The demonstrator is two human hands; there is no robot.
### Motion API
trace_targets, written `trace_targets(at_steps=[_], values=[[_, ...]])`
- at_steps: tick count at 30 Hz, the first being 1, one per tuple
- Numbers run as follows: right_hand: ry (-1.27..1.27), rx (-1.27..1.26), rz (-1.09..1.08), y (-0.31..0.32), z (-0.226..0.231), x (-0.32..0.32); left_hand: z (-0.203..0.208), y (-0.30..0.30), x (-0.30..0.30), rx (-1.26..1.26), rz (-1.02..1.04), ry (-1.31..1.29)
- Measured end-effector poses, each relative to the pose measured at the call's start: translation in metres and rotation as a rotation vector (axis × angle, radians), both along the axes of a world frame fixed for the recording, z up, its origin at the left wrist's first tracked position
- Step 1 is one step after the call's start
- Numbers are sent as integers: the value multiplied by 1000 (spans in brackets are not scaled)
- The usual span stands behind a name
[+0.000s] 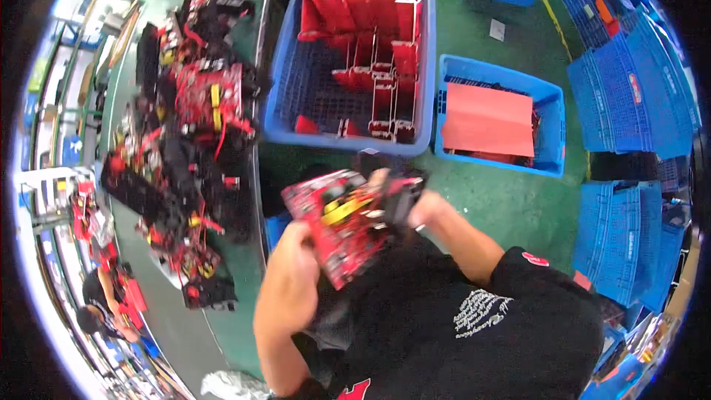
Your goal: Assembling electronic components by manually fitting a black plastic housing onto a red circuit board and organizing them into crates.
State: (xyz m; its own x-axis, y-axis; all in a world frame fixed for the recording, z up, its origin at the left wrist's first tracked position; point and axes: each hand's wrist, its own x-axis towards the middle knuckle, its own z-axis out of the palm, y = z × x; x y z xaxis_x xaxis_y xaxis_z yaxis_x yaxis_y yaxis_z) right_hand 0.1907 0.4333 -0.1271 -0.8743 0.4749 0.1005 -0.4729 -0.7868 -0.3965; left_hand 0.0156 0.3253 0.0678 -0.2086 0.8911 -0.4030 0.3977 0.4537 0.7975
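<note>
Before my chest is a red circuit board (341,252) with a yellow transformer-like part (346,211) and small components on it. My left hand (296,243) is closed on the board's near left edge. At the board's right side is a black block-shaped part (404,201), with my right hand (426,211) closed around it. Whether that part is joined to the board I cannot tell. The right fingers are partly hidden behind the black part, and motion blurs both hands a little.
To the left, a green workbench (241,341) bears a heap of red boards (211,92) and black parts. Ahead stands a large blue crate (278,115) with red panels in rows. Right of it, a smaller blue crate (552,163) holds a pink sheet (489,118). Stacked blue crates (611,96) line the right.
</note>
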Motion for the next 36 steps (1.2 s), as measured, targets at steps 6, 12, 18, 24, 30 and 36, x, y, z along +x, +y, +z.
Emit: trace_targets(at_steps=[6,12,18,24,30,36], values=[[140,-97,-363,78,-50,132,-155,257,20,848,-254,559],[79,-76,-209,79,-62,171,-208,360,21,425,-687,610],[-64,-465,-651,36,-72,150,-89,266,35,817,-496,556],[-51,-460,18,62,-34,116,43,19,4,621,-73,475],[-158,-436,523,65,24,9,107,-159,31,120,68,818],[-82,2,314,-22,10,-52,-17,-287,8,-536,-149,1417]])
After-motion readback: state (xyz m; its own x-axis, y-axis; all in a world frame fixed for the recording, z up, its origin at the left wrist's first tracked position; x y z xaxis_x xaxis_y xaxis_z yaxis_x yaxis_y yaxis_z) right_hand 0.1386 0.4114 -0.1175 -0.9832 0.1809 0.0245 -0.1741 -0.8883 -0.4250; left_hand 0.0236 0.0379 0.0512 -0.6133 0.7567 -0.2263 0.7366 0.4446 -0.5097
